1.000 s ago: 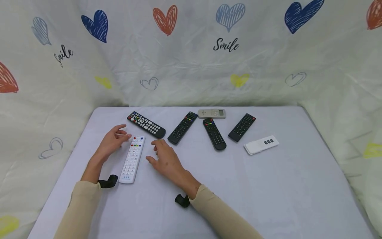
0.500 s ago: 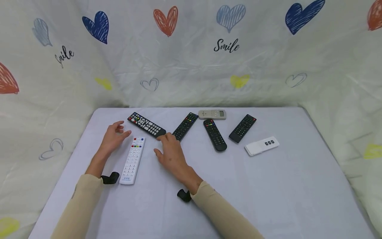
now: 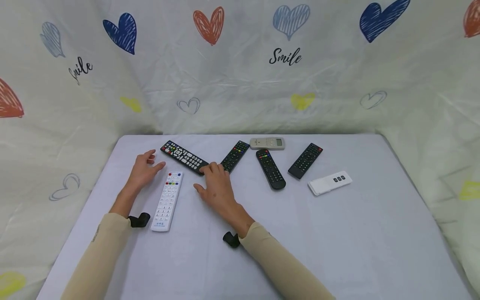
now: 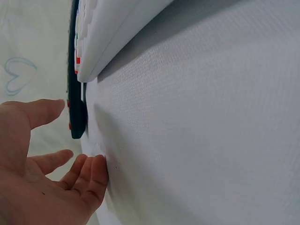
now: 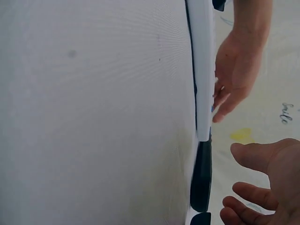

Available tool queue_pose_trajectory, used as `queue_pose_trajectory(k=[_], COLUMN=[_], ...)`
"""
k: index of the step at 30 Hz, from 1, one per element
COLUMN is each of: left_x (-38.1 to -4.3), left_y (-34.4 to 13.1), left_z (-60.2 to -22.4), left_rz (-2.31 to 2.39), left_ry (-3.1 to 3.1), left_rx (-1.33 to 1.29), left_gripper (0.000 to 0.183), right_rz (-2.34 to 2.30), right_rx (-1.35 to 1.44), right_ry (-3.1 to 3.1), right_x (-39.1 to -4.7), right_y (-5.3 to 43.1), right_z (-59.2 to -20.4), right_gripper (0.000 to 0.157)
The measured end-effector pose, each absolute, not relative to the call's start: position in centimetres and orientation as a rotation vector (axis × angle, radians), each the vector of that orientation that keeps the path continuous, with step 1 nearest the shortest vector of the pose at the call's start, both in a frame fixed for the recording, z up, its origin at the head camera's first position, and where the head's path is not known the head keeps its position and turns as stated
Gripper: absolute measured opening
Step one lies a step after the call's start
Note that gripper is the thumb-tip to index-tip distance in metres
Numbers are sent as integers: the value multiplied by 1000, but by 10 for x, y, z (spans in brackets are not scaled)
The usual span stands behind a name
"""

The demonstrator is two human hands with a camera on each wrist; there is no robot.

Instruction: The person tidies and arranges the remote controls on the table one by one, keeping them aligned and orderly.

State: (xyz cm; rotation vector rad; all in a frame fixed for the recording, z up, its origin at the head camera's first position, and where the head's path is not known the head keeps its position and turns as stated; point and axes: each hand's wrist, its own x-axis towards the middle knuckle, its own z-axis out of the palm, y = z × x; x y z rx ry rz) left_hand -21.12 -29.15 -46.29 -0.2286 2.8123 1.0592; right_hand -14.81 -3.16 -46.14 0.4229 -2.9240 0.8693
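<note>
Moved right hand [image 3: 218, 185] forward since earlier, loose-fingered, apparently empty, to the near end of a white-buttoned black plastic remote [image 3: 183, 156], perhaps touching. Holding left hand [image 3: 143, 170] relaxed beside a long white plastic remote [image 3: 167, 203], maybe to flank it.

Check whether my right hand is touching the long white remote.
Apart: in the head view, white cloth shows between the right hand and the long white remote.
</note>
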Motion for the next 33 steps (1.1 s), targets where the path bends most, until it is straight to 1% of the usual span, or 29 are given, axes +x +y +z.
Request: queue_pose_trajectory(k=[14,21,33], left_x=[-228,-232,-233], left_y=[-294,-292,-290], left_z=[-462,-461,-464], left_rz=[954,937,930], left_ry=[2811,2814,2813], left_rx=[-137,-116,-84], left_gripper=[82,82,78], right_rz=[856,758,665], right_rx=[385,340,356], right_ry=[-2912,-2932,-2987], right_x=[-158,-162,-169], right_y=[-32,-36,-40], right_z=[-462,-463,-468], right_gripper=[42,44,48])
